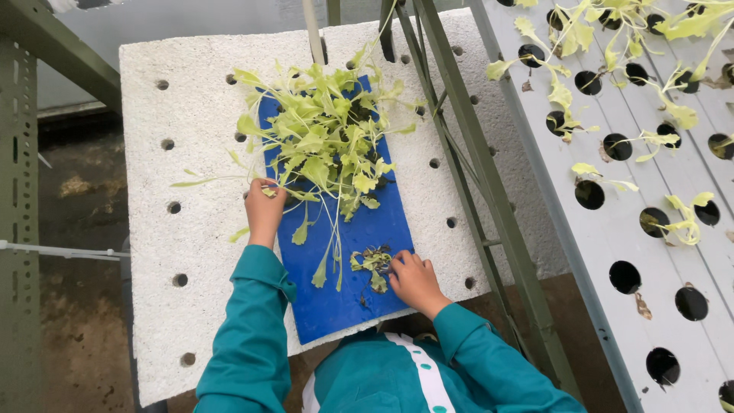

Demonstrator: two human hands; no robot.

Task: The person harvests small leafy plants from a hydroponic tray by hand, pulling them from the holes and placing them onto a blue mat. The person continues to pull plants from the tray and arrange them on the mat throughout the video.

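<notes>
You are pinching a small seedling (373,262) with your right hand (414,280), so be lifting gently while your left hand (265,210), fingers curled, is holding the pile of seedlings (325,141) just above it.

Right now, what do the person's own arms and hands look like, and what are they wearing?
Both hands are bare, with no gloves: the left hand and the right hand. Each arm is covered to the wrist by a long teal sleeve with a loose cuff. The matching teal top has a white strip down the front dotted with teal fasteners. No watch or rings are visible.
</notes>
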